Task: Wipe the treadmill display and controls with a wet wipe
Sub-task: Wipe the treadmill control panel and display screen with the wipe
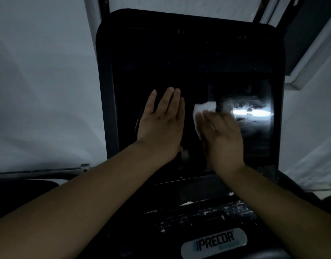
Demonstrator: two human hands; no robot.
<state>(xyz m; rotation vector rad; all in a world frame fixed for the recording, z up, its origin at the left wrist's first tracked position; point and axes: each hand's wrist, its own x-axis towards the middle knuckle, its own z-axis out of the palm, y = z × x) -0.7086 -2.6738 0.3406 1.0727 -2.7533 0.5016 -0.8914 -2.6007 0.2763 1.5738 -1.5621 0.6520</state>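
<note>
Both bare arms are reaching forward from the near edge toward the dark treadmill display [189, 71], a large glossy black panel with rounded corners that is filling the middle of the view and tilting away toward the far side. The left hand [161, 122] is lying flat against the left part of the screen, its fingers [169, 101] stretched out straight and close together, gripping nothing. The right hand [222, 135] is pressing a white wet wipe [203, 109] onto the middle of the screen; its fingers are spread flat over the wipe rather than curled around it, and the crumpled edge of the wipe is sticking out on the far and left side of the fingertips. The two hands are sitting near each other but apart, with a strip of dark screen between them.

Just right of the wipe, a bright reflection [251, 113] is glaring off the glass, with smeared, streaky marks around it (whether wet or dusty is hard to tell in this dim light). Nearer than the screen, the controls [207, 212] are showing as a dark strip flecked with pale specks, and nearest of all a pale oval badge [214, 243] is reading PRECOR. Pale walls [41, 81] are standing on both sides.
</note>
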